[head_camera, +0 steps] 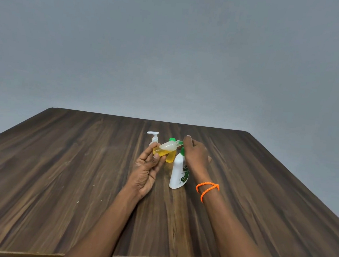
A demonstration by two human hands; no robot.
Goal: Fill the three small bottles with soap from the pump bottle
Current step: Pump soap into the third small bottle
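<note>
left hand (147, 168) grips a tilted clear small bottle of yellow soap (165, 149), mouth at the green nozzle of the white pump bottle (178, 173). right hand (196, 156) presses on the pump (fingers curled over it). another yellow small bottle (170, 157) and a white-pump small bottle (154, 138) stand just behind it.

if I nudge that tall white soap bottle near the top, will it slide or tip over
The white soap bottle would probably tip rather than slide: it stands tall on a narrow base. Its smooth plastic may be slippery. How full it is cannot be seen, so its weight is uncertain.
</note>
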